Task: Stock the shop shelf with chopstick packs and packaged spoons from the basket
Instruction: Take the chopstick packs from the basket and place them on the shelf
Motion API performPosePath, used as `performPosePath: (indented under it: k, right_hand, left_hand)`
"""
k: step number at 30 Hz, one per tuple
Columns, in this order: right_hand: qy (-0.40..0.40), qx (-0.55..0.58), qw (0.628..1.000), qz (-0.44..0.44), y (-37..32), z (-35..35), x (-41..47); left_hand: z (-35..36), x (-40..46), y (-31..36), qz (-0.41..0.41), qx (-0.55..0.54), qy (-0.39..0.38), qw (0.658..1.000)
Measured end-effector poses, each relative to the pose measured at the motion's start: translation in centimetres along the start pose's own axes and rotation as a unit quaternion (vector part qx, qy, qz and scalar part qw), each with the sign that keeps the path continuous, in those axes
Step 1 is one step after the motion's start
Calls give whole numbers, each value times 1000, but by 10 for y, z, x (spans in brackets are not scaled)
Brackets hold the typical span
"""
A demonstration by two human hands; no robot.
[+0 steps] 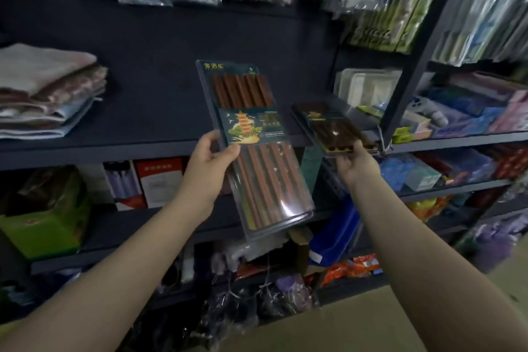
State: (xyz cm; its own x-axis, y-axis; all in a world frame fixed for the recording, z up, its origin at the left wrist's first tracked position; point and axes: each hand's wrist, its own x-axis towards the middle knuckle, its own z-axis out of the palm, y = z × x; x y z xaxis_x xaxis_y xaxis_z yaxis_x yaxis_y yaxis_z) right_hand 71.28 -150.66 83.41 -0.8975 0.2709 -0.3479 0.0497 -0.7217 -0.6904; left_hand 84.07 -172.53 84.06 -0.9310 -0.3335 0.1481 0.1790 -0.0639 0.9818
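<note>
Left hand (pixel 210 161) pinches a glossy clear-plastic chopstick pack (pixel 251 148) of reddish-brown sticks, upright and tilted before the dark shelf (pixel 160 134). Right hand (pixel 355 164) grips the near end of a darker flat pack (pixel 328 126) lying on the shelf edge. Folded cloths (pixel 48 88) lie left.

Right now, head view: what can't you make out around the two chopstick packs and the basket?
- Basket: not identifiable; the blue bin sits partly behind the left pack and right forearm.
- Right pack: dark and blurred, label unreadable; whether it rests on the shelf is unclear.
- Right hand: fingertips hidden under that pack.
- Left hand: fingers behind its pack.
- Packaged spoons: none identifiable.
</note>
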Motion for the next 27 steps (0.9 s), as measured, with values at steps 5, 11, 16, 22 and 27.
performPosePath:
  k: [5, 11, 16, 22, 27]
  right_hand:
    - [32, -241, 968, -60, -8, 9, 50]
    - [18, -577, 803, -148, -17, 15, 56]
    - [-242, -321, 915, 19, -5, 4, -5]
    - [-125, -169, 976, -51, -27, 13, 16]
    - [-69, -261, 958, -94, -38, 6, 45]
  left_hand:
    - [16, 63, 2, -9, -14, -40, 999]
    - [29, 124, 5, -4, -1, -54, 999]
    - [54, 150, 6, -6, -47, -70, 996]
    - [75, 166, 15, -16, 131, -186, 974]
    - [69, 158, 11, -1, 159, -143, 977]
